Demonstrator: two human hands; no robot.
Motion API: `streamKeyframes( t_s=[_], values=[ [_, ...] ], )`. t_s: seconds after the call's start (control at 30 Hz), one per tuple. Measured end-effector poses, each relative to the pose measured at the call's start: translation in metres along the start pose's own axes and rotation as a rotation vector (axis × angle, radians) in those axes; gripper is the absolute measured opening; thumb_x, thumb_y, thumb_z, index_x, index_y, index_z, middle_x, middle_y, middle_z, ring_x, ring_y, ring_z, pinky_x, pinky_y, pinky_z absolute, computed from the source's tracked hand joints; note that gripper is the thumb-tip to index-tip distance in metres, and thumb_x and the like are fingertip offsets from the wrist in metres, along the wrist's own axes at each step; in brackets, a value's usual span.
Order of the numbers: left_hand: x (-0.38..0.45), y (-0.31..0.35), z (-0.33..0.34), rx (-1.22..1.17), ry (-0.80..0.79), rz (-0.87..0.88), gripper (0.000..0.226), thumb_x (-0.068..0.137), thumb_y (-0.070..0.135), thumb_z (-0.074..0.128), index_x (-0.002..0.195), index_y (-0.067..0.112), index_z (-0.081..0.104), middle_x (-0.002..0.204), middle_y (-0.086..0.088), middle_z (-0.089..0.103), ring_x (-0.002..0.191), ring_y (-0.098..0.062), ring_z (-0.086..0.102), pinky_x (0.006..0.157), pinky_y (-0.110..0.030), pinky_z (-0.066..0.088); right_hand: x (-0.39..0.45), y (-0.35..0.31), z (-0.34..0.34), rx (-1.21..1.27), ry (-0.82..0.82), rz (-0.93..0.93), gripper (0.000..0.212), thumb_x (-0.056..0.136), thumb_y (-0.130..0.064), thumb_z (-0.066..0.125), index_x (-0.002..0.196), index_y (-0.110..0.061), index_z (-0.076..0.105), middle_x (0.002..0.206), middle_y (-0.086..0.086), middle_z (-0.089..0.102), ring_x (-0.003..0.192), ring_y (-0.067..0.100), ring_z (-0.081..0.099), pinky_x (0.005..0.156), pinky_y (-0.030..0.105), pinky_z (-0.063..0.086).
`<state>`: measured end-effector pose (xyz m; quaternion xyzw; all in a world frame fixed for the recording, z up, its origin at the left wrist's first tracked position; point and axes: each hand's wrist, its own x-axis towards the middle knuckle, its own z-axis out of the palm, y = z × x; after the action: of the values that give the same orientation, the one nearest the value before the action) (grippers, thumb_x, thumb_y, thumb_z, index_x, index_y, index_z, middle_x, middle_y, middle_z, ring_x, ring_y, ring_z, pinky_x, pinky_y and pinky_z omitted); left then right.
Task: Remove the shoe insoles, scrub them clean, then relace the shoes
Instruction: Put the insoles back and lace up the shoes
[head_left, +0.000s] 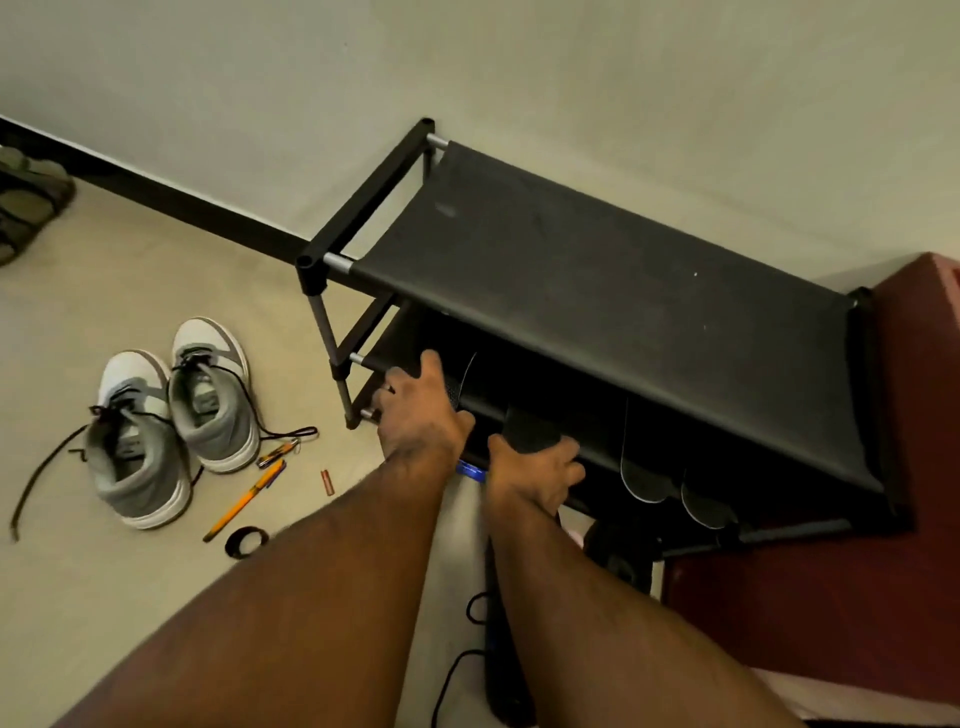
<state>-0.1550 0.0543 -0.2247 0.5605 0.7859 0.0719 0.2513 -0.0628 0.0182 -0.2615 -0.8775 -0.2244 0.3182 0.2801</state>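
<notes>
Dark insoles drying on the rack's lower shelf

Right hand (540, 467) grips an insole (530, 428) at the rack (597, 270); left hand (415, 410), fingers spread, reaches inside. Two insoles (644, 480) lean right. Shoes (171, 415) sit left of the rack, unlaced; relacing follows.

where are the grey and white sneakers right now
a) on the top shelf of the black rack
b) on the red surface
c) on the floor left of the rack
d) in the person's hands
c: the pair of grey and white sneakers stands on the floor left of the black shoe rack, laces loose, apart from both hands.
</notes>
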Motion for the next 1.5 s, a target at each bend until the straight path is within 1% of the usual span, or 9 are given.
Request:
streamKeyframes(
  t_s=[0.13,0.4,0.53,0.73,0.87,1.03,1.17,1.3,1.5],
  values=[
    [0.031,0.01,-0.005,-0.019,-0.003,0.053,0.076,0.082,0.035,0.074,0.141,0.026,0.027,0.134,-0.019,0.039,0.126,-0.039,0.041,0.079,-0.044,0.053,0.008,-0.011,0.018,-0.017,0.027,0.038,0.083,0.077,-0.042,0.075,0.139,-0.016,0.027,0.138,0.012,0.033,0.123,0.037,0.045,0.088,0.041,0.044],
    [0.043,0.006,0.006,-0.053,-0.05,0.034,0.077,0.084,0.029,0.074,0.144,0.025,0.025,0.133,-0.018,0.044,0.126,-0.038,0.044,0.086,-0.047,0.051,0.013,-0.007,0.04,0.055,-0.014,0.074,0.071,0.075,-0.046,0.072,0.124,-0.021,0.027,0.13,0.011,0.045,0.117,0.036,0.051,0.093,0.046,0.048],
    [0.041,0.005,0.006,-0.059,-0.025,0.022,0.075,0.084,0.027,0.075,0.142,0.025,0.027,0.133,-0.016,0.043,0.125,-0.038,0.047,0.083,-0.046,0.052,0.012,-0.003,0.039,0.133,-0.022,0.093,0.065,0.076,-0.043,0.073,0.118,-0.022,0.028,0.123,0.011,0.049,0.112,0.035,0.054,0.087,0.04,0.046],
    [0.039,0.006,0.009,-0.078,-0.01,0.027,0.073,0.085,0.028,0.074,0.142,0.024,0.028,0.138,-0.015,0.037,0.129,-0.039,0.042,0.085,-0.047,0.053,0.015,-0.014,0.045,0.3,0.012,0.182,0.073,0.074,-0.036,0.076,0.126,-0.023,0.027,0.128,0.011,0.049,0.118,0.035,0.052,0.093,0.043,0.045],
    [0.03,0.007,0.014,0.032,0.083,0.09,0.068,0.089,0.043,0.066,0.141,0.021,0.029,0.139,-0.014,0.037,0.129,-0.035,0.04,0.091,-0.049,0.048,0.024,-0.005,0.03,0.303,0.004,0.091,0.095,0.073,-0.047,0.079,0.146,-0.027,0.021,0.143,0.009,0.039,0.127,0.033,0.047,0.098,0.043,0.043],
    [-0.013,0.017,0.025,0.128,0.186,0.247,0.052,0.093,0.044,0.057,0.135,0.022,0.037,0.13,-0.008,0.044,0.116,-0.025,0.046,0.093,-0.041,0.04,0.001,0.074,-0.038,0.178,-0.042,-0.173,0.085,0.076,-0.052,0.075,0.145,-0.027,0.032,0.142,0.006,0.046,0.127,0.026,0.05,0.098,0.039,0.046],
    [-0.08,0.01,0.033,0.228,-0.037,0.278,0.053,0.093,0.041,0.057,0.138,0.022,0.037,0.13,-0.007,0.044,0.118,-0.024,0.045,0.096,-0.039,0.038,-0.03,0.142,-0.115,-0.079,-0.122,-0.102,0.058,0.082,-0.041,0.073,0.131,-0.021,0.049,0.11,0.001,0.062,0.101,0.021,0.057,0.084,0.031,0.044],
    [-0.138,0.029,0.026,0.331,-0.463,0.276,0.048,0.089,0.04,0.061,0.133,0.021,0.052,0.134,-0.007,0.053,0.123,-0.03,0.049,0.097,-0.04,0.04,-0.053,0.171,-0.177,-0.327,-0.228,-0.057,0.032,0.089,-0.032,0.067,0.117,-0.018,0.056,0.111,0.004,0.062,0.102,0.022,0.054,0.073,0.022,0.029],
    [-0.221,0.063,0.025,0.011,-0.499,0.316,0.037,0.09,0.037,0.059,0.123,0.02,0.059,0.125,-0.007,0.061,0.116,-0.032,0.058,0.097,-0.042,0.048,-0.07,0.164,-0.208,-0.364,-0.323,-0.197,0.019,0.081,-0.029,0.068,0.087,-0.014,0.058,0.084,0.005,0.064,0.082,0.027,0.062,0.068,0.035,0.046]
  ],
)
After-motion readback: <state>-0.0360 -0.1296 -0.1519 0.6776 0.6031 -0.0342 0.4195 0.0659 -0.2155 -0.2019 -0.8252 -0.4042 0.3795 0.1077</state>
